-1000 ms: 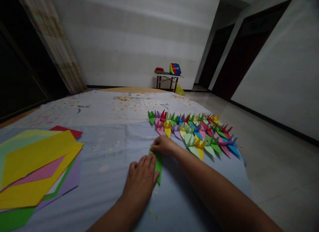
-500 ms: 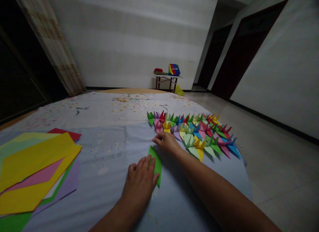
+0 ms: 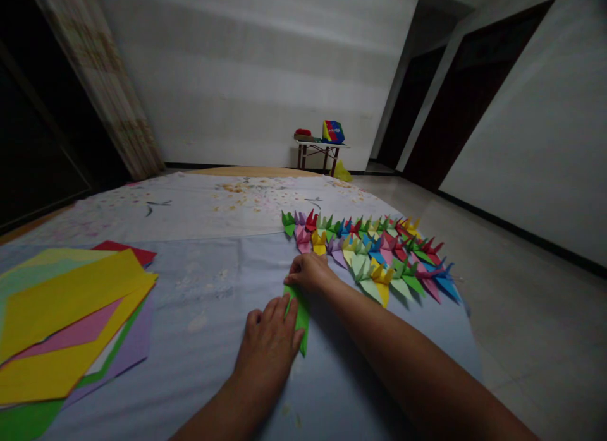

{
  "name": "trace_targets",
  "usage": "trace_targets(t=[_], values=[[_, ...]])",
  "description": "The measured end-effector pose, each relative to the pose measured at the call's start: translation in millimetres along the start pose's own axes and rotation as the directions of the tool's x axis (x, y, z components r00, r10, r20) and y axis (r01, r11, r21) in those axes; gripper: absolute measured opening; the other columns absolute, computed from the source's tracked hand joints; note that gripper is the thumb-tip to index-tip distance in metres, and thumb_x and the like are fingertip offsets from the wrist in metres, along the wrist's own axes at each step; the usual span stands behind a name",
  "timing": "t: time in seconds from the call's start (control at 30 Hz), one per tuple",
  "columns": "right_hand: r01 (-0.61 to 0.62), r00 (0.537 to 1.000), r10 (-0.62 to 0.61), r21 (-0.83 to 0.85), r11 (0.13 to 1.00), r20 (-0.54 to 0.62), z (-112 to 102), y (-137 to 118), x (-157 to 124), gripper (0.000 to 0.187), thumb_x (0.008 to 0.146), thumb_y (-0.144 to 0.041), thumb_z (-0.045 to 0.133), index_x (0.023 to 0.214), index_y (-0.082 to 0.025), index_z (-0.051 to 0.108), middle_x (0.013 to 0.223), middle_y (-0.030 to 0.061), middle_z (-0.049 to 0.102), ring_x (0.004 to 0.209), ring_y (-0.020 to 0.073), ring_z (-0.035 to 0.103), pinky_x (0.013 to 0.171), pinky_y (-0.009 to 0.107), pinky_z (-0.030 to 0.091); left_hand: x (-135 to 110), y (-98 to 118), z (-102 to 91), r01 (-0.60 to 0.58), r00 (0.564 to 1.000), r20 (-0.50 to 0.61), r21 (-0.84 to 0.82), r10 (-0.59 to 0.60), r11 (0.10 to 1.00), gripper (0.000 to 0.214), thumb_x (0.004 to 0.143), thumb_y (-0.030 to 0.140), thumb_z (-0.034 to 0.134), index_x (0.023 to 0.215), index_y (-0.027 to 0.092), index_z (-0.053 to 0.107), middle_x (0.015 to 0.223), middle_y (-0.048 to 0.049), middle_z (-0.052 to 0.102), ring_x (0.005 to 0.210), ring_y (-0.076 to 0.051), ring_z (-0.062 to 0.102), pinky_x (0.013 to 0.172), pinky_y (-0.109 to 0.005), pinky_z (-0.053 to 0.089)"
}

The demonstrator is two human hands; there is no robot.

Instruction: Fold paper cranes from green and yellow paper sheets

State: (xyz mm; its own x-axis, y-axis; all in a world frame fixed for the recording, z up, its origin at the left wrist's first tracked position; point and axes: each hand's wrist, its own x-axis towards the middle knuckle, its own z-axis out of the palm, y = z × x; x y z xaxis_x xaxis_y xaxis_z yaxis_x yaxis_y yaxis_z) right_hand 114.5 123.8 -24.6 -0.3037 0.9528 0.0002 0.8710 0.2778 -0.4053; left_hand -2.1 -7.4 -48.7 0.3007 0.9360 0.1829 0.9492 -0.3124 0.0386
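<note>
A narrow piece of folded green paper (image 3: 300,321) lies on the tablecloth in front of me, its pointed lower end showing. My left hand (image 3: 269,333) rests flat on its left edge, fingers stretched out and pressing it down. At the paper's top tip, my right hand (image 3: 310,271) has its thumb and fingers pinched together; they cover that tip. Just beyond and to the right stand rows of folded paper cranes (image 3: 363,267) in many colours, close to my right hand.
Loose sheets of coloured paper (image 3: 71,308) lie in a pile at the left. A pale flowered tablecloth (image 3: 203,207) covers the round table. By the far wall stands a small table (image 3: 322,145) bearing a multicoloured bag (image 3: 332,132). A yellow plastic bag (image 3: 342,171) sits beside it.
My right hand has come down and slightly left, from just above the green paper's tip onto it. My left hand stays in place on the paper.
</note>
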Motion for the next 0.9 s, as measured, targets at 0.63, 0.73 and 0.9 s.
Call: trace_targets(t=[0.63,0.73,0.9], values=[[0.144,0.99,-0.144,0.005,0.99,0.0,-16.5,11.9,-36.5,0.021,0.08,-0.029,0.054,0.087,-0.02,0.072,0.08,0.0045,0.07,0.075,0.0151,0.06,0.068,0.023,0.038,1.1,2.6,-10.8,0.01,0.998,0.055,-0.01,-0.01,1.0,0.04,0.09,0.031,0.04,0.128,0.02,0.047,0.14,-0.0105,0.042,0.123,-0.027,0.04,0.092,-0.046,0.032],[0.145,0.989,-0.145,0.017,0.989,0.039,-14.9,11.1,-45.2,0.022,0.08,-0.028,0.052,0.087,-0.021,0.071,0.081,0.0037,0.07,0.077,0.0152,0.06,0.069,0.023,0.038,1.8,2.5,-9.4,0.018,0.998,0.059,0.009,-0.019,1.0,0.042,0.09,0.031,0.039,0.13,0.019,0.045,0.141,-0.0097,0.04,0.123,-0.027,0.039,0.092,-0.046,0.032],[0.119,0.991,-0.125,0.115,0.986,0.044,-12.5,10.8,-51.9,0.021,0.08,-0.029,0.053,0.09,-0.023,0.071,0.085,0.0019,0.07,0.081,0.016,0.059,0.071,0.025,0.037,1.6,2.1,-7.7,0.029,0.996,0.08,0.046,-0.033,0.999,0.048,0.089,0.03,0.041,0.134,0.012,0.038,0.142,-0.0119,0.038,0.125,-0.027,0.038,0.095,-0.045,0.032]])
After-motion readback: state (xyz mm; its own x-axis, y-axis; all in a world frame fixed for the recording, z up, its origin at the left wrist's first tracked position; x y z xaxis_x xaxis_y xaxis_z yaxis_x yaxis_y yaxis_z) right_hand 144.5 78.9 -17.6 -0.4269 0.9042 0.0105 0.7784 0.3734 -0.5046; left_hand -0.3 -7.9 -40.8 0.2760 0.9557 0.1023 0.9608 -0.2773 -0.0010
